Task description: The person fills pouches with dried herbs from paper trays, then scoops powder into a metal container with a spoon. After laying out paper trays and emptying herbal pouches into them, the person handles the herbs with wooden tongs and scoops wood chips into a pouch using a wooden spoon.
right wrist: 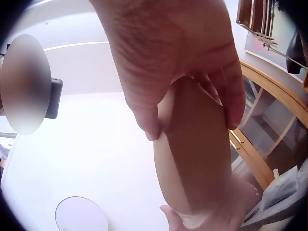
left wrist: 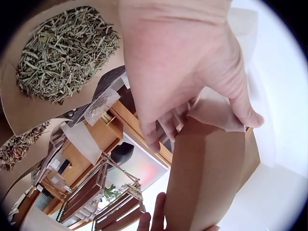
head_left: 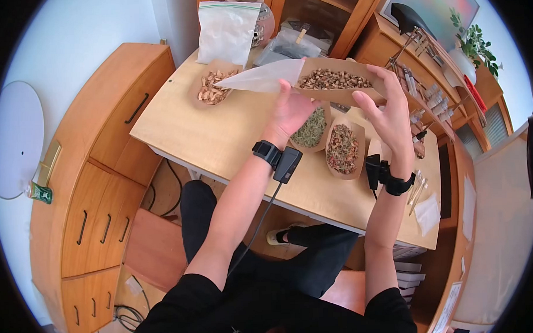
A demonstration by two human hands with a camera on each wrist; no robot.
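Observation:
A brown paper tray (head_left: 334,81) of dried brown pieces is held up above the table, its underside (left wrist: 207,178) facing the left wrist view. A translucent white bag (head_left: 262,78) meets its left end. My left hand (head_left: 294,114) grips that end, thumb over the bag (left wrist: 214,108). At the other end my right hand (head_left: 391,118) holds the tray between thumb and fingers; the right wrist view shows the hand (right wrist: 178,57) spanning the tray (right wrist: 199,149). Below are trays of green herb (head_left: 310,130) and mixed reddish pieces (head_left: 343,149).
A tray of pale brown slices (head_left: 214,89) sits on the table (head_left: 189,140) at left, before a standing zip bag (head_left: 228,36). Behind are a jar (head_left: 264,23) and another plastic bag (head_left: 291,45). Small tools (head_left: 418,187) and a rack of bottles (head_left: 437,99) are at right.

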